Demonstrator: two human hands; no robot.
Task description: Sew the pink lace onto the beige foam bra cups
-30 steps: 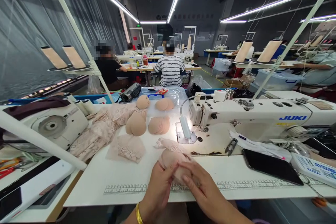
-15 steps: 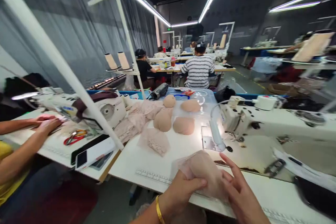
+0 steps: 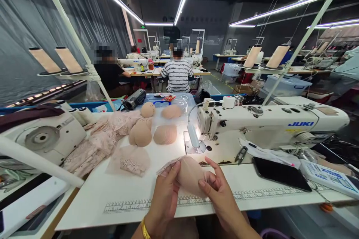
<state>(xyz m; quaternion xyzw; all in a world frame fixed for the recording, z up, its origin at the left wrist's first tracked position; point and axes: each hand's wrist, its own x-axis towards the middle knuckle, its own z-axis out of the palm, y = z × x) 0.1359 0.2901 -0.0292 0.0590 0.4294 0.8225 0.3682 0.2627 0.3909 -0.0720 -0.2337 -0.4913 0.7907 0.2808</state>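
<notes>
Both hands hold one beige padded cup with a lace edge [image 3: 188, 173] above the front of the white sewing table [image 3: 117, 190]. My left hand [image 3: 164, 194], with a gold bangle on the wrist, pinches the cup's left side. My right hand [image 3: 220, 192] grips its right side, fingers curled around it. The white JUKI sewing machine [image 3: 269, 121] stands just behind, its lamp lit over the needle plate [image 3: 193, 145].
Several beige cups [image 3: 140, 134] and a heap of lace pieces [image 3: 92, 145] lie at the table's left. A black phone [image 3: 280, 173] and thread snips [image 3: 240, 154] lie by the machine. Another machine [image 3: 42, 138] stands at left. Other people sew at tables farther back.
The view swung left toward the neighbouring table and has come back to the machine. Both hands kept hold of the cup and raised it slightly off the table's front.
</notes>
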